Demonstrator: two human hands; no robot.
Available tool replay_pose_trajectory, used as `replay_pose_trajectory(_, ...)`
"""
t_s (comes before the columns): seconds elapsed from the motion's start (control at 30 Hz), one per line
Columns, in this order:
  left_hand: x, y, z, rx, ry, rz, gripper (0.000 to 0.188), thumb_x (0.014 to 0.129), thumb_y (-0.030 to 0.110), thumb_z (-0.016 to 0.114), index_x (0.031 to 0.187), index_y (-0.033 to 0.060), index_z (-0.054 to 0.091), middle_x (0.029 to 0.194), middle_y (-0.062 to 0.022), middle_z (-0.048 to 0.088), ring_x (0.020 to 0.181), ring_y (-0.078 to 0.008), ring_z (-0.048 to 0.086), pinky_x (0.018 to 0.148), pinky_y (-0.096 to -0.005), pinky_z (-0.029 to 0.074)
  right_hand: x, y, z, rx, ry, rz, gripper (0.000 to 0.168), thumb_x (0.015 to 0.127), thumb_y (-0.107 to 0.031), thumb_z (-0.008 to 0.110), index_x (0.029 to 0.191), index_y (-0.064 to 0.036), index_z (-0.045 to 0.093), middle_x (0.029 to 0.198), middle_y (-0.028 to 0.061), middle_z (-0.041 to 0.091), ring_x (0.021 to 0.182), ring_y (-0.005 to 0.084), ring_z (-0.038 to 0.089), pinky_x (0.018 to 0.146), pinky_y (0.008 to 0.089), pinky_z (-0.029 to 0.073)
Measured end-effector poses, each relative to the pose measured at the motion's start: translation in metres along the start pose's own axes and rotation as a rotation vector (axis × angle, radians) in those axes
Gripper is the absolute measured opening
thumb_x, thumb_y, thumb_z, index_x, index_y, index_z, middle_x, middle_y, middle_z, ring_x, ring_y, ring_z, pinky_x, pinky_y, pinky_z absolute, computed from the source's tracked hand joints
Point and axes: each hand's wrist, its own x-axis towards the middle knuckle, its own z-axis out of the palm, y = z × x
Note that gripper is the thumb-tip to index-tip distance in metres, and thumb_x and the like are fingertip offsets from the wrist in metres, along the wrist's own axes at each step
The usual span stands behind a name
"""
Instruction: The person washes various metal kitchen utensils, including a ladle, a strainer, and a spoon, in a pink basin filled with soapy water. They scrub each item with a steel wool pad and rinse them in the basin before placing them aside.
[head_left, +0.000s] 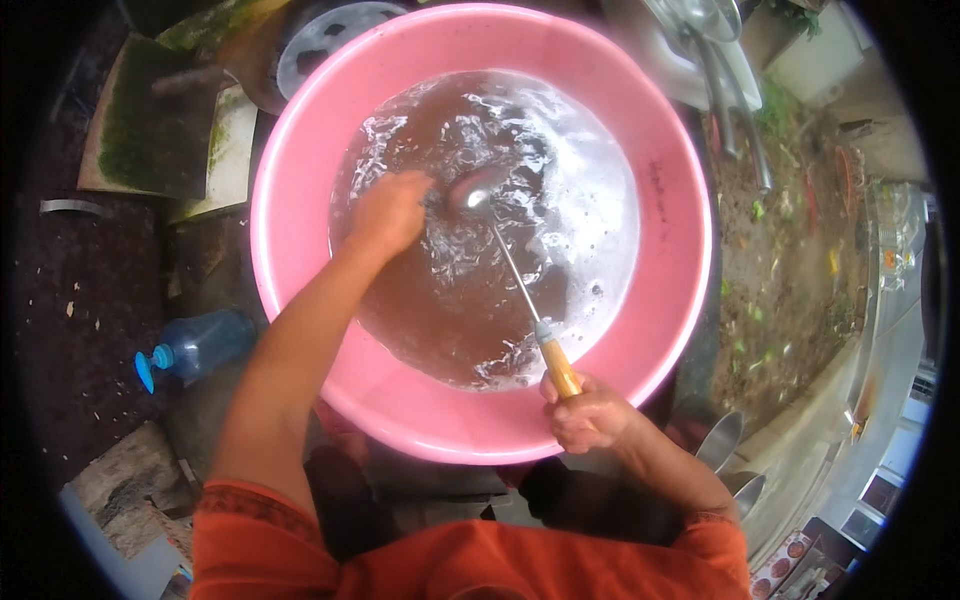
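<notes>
A large pink plastic basin stands before me, holding brownish water with white suds on its right side. My right hand grips the wooden handle of a metal ladle at the basin's near right rim. The ladle's rounded bowl lies at the water, near the middle of the basin. Over the water, just left of that bowl, my left hand has its fingers curled. A small dark patch shows by its fingertips; blur hides whether it is something held.
A blue pump bottle lies left of the basin. Mossy slabs and a round grey lid-like object are at the upper left. Metal ladles rest on a white container at the upper right. Metal bowls sit at the lower right.
</notes>
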Motion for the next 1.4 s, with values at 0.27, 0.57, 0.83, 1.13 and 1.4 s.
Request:
replay_pose_trajectory(0.27,-0.003,0.053,-0.013,-0.093,0.096,0.268,0.034,0.082,0.016,0.059,0.115,0.0113,0.059,0.117,-0.0121,0.060,0.109,-0.0300,0.056,0.092,-0.0385,0.044,0.004,-0.003,0.002,-0.171,0.139,0.075,0.020,0.082,0.005,0.054,0.095,-0.006,0.044,0.054,0.0030,0.043,0.035,0.0105,0.040,0.031,0.0244,0.031)
replay_pose_trajectory(0.57,0.022,0.049,-0.010,-0.583,-0.209,-0.545,0.044,0.084,0.028,0.057,0.122,0.0047,0.054,0.108,-0.0192,0.062,0.097,-0.0308,0.062,0.085,-0.0396,0.048,-0.005,0.006,0.004,-0.429,0.213,0.099,0.022,0.078,0.010,0.057,0.090,-0.005,0.046,0.059,0.0055,0.047,0.037,0.0116,0.041,0.031,0.0240,0.033)
replay_pose_trajectory(0.83,0.028,0.053,-0.022,-0.741,-0.435,-0.658,0.054,0.084,0.027,0.058,0.128,-0.0002,0.047,0.119,-0.0201,0.055,0.115,-0.0250,0.051,0.095,-0.0357,0.039,-0.005,0.003,0.000,-0.378,0.214,0.131,0.023,0.077,0.011,0.057,0.090,-0.004,0.045,0.060,0.0057,0.047,0.039,0.0118,0.044,0.032,0.0247,0.035)
replay_pose_trajectory(1.13,0.013,0.004,-0.015,-1.398,-0.321,-0.776,0.049,0.088,0.025,0.054,0.129,0.0023,0.043,0.119,-0.0158,0.055,0.112,-0.0209,0.052,0.094,-0.0370,0.042,-0.006,-0.005,-0.012,-0.475,0.087,0.128,0.023,0.080,0.006,0.057,0.100,-0.004,0.049,0.066,0.0044,0.051,0.045,0.0114,0.048,0.038,0.0256,0.041)
replay_pose_trajectory(1.4,0.020,0.041,-0.027,-0.934,0.137,-0.528,0.053,0.083,0.025,0.059,0.128,-0.0025,0.047,0.117,-0.0189,0.058,0.109,-0.0254,0.055,0.095,-0.0322,0.040,0.017,-0.021,0.003,-1.584,0.656,-0.186,0.022,0.085,-0.021,0.064,0.094,-0.004,0.054,0.070,0.0156,0.057,0.063,0.0257,0.057,0.058,0.0382,0.045)
